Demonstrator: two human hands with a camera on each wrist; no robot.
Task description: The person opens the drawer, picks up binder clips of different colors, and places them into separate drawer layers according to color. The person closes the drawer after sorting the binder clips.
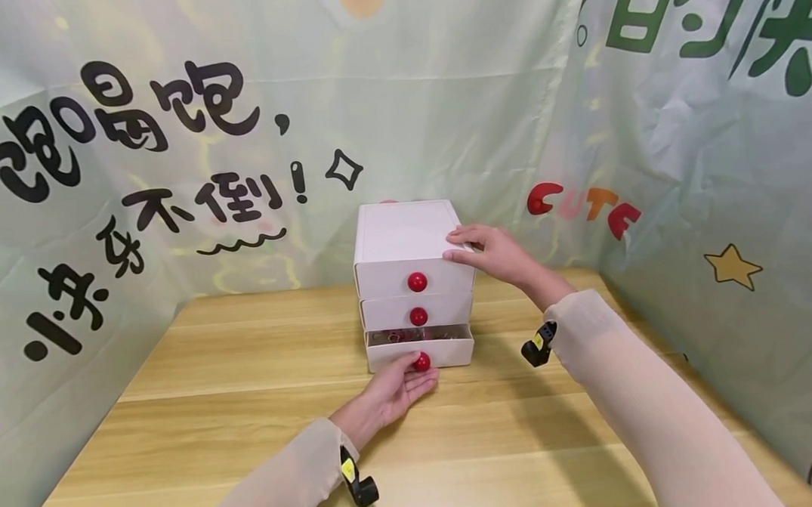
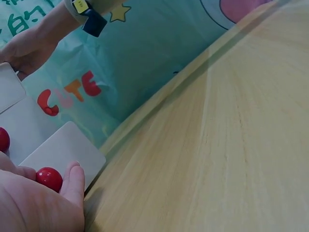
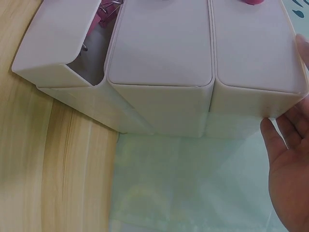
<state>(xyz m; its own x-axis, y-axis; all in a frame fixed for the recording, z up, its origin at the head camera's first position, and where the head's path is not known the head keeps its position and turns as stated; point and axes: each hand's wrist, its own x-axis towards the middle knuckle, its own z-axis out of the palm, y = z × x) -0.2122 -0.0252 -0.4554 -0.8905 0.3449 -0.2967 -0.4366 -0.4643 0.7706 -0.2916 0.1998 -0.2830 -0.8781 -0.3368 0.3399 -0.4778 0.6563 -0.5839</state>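
A white three-drawer desktop organizer (image 1: pixel 405 231) stands on the table, a round red knob on each drawer. Its bottom drawer (image 1: pixel 383 356) is pulled partly out, and pink binder clips (image 3: pixel 108 10) with wire handles show inside. My left hand (image 1: pixel 391 390) is at this drawer's front, thumb and fingers on either side of the red knob (image 2: pixel 49 179). One fingertip lies against the drawer face below it. My right hand (image 1: pixel 497 253) rests on the organizer's upper right edge, some fingers on the top and others along the side. The upper and middle drawers (image 1: pixel 388 313) are closed.
The wooden table (image 1: pixel 249 396) reaches back to a printed cloth backdrop (image 1: pixel 306 137), which also hangs along both sides. A black wrist camera (image 1: pixel 538 346) is strapped to the right sleeve, another camera (image 1: pixel 362 486) to the left.
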